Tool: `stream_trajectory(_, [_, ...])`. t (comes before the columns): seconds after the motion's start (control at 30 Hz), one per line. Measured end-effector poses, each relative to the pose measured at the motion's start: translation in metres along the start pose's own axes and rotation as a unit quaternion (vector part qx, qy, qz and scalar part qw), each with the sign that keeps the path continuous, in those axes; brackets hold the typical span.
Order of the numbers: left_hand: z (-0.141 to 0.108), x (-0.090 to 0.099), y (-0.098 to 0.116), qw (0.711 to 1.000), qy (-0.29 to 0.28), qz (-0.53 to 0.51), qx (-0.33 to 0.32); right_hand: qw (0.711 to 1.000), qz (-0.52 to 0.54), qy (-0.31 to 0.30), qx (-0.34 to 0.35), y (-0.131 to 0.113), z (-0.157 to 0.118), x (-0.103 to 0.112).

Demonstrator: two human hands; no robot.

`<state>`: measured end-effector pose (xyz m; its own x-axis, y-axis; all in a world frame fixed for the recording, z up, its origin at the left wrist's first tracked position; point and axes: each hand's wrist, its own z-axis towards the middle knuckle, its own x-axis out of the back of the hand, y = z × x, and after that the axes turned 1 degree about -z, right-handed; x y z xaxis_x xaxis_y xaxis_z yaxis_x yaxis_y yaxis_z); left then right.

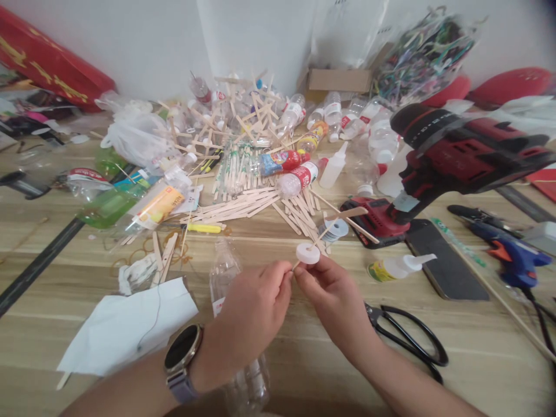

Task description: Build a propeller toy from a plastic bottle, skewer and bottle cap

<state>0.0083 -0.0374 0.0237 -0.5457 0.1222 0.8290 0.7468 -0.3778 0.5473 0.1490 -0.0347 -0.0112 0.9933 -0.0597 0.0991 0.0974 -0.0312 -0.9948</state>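
A white bottle cap point(307, 253) sits on a thin wooden stick point(320, 236) that runs through it. Crossed flat craft sticks point(353, 213) stand at the far end of that stick, like a propeller. My left hand point(256, 301), below a wristwatch, is closed, its fingertips pinching the stick's near end. With thumb and fingers just under the cap, my right hand point(336, 298) is closed on it, touching the left fingertips. A clear plastic bottle point(225, 263) lies partly hidden beneath my left hand and wrist.
A red and black cordless drill point(473, 150) stands at right, near a phone point(443, 260), a small glue bottle point(395, 267), black-handled scissors point(412, 336) and a blue glue gun point(508, 249). Craft sticks point(247, 202) and bottles pile up behind; white paper point(125, 324) lies left.
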Motion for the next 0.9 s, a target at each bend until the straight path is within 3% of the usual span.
stream_trajectory(0.4, [0.0057, 0.0054, -0.0031, 0.983, -0.057, -0.161, 0.068, 0.98, 0.168, -0.091, -0.06, -0.0054, 0.005, 0.0024])
stream_trajectory(0.7, [0.0034, 0.0029, 0.0005, 0.998, -0.031, -0.027, 0.051, 0.987, 0.139, -0.071, -0.029, -0.0048, 0.0064, 0.0039])
stream_trajectory(0.9, [0.0023, 0.0025, 0.0008, 0.996, -0.046, -0.002, 0.071, 0.988, 0.136, -0.069, -0.019, -0.0054, 0.0063, 0.0021])
